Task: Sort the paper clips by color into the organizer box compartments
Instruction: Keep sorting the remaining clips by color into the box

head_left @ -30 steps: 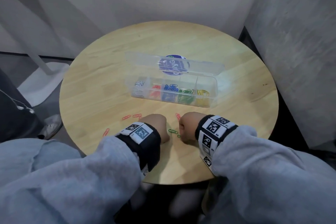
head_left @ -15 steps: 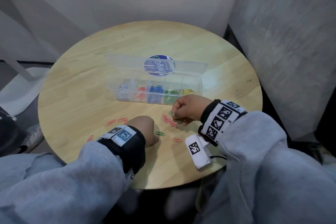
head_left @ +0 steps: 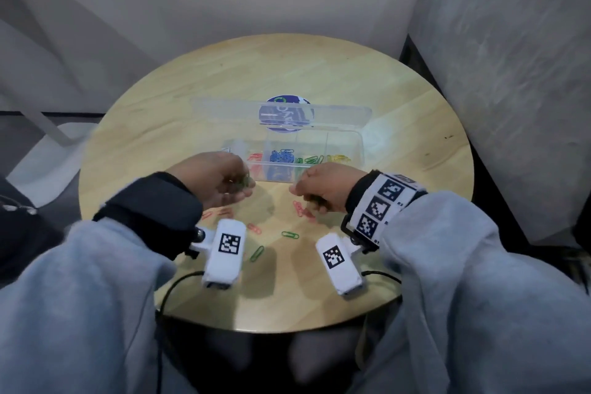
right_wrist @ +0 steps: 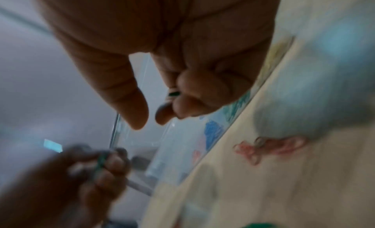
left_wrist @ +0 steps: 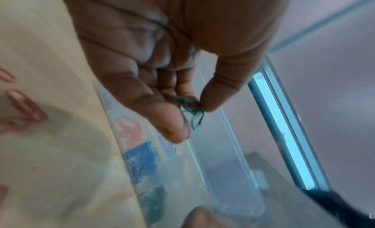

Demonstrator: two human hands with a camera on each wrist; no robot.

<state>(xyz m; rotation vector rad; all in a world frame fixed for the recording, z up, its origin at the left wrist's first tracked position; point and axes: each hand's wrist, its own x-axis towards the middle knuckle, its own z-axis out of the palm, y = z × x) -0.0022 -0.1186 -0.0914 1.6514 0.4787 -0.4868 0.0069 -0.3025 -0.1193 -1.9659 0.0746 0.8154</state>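
- Head view: left hand (head_left: pixel 220 182) raised just before the organizer box (head_left: pixel 358 150), fingers curled round green paper clips (head_left: pixel 244 181). Right hand (head_left: pixel 319 190) near the box's front wall, fingers curled; what it holds cannot be told here. Loose clips on the table (head_left: pixel 415 99): green ones (head_left: pixel 289 234) and red ones (head_left: pixel 299 208), their long axes pointing every way.
- Head view, risk: left hand sits nearer the red and blue compartments than the green compartment (head_left: pixel 307 160); a release from here would likely mis-sort.
- Left wrist view: thumb and fingertips (left_wrist: pixel 211 101) pinch the green clips at one end only, two or more tangled. Lowest clip hangs with its long axis running down from the pinch and slightly left, free end toward the box.
- Left wrist view, risk: end-only pinch on a tangle; one clip may slip out early or snag another.
- Right wrist view: thumb and forefinger tips slightly apart; remaining fingers curled on a dark green clip (right_wrist: pixel 174 93), only a stub showing, axis not readable.
- Right wrist view, risk: a buried clip may stick on opening, or drop outside the green compartment.
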